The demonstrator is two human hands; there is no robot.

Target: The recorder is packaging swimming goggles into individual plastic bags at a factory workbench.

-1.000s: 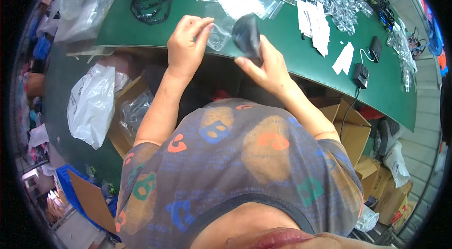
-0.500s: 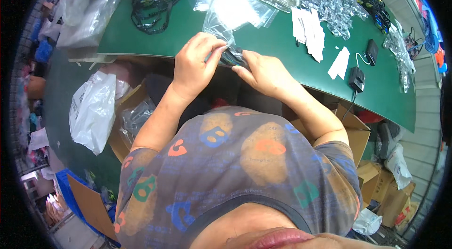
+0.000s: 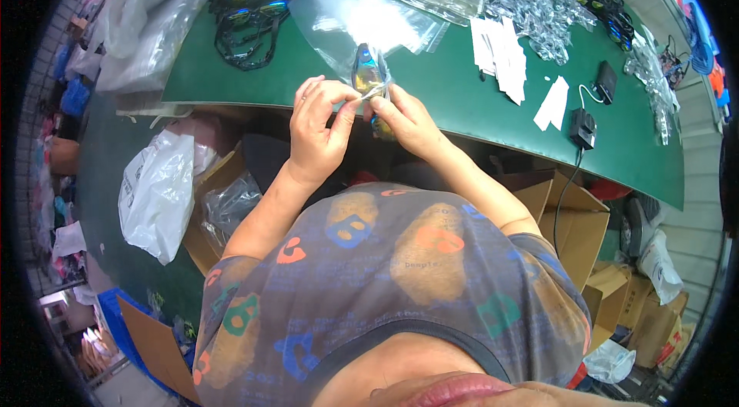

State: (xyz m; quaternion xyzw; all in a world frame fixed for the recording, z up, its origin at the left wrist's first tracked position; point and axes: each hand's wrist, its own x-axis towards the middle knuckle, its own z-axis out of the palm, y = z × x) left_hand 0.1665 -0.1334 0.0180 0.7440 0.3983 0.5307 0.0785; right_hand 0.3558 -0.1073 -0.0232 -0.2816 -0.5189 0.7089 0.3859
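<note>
Mirrored goggles: a dark-framed pair with yellow-and-blue reflective lenses (image 3: 366, 70) is held at the worktop's near edge, between the two hands. One lens is seen just beyond the fingertips, the other just below them, nearer the body.
Goggles' long axis: the pair is stretched roughly straight away from the body, across the line between the hands; the far end is pointed outward over the worktop and slightly left. The far lens is faced upward.
Nearer hand: the right hand (image 3: 409, 122); its thumb and fingers are closed around the middle of the goggles, from the right side.
Left hand: by the left hand (image 3: 318, 128), a pale fold is pinched between thumb and fingertips, just left of the goggles; it appears to be plastic film.
Clear thin plastic bag: the film (image 3: 376, 89) is gathered at the fingertips and seems to be wrapped around the far lens; where its mouth ends cannot be told.
Green smooth worktop: the surface (image 3: 231, 88) is spread beyond and to both sides of the fingers.
Glossy stack of clear flat bags: the stack (image 3: 381, 18) is laid beyond the fingertips, whitened by glare.
White paper strips: these (image 3: 504, 61) are fanned out beyond and right of the right-hand fingers.
</note>
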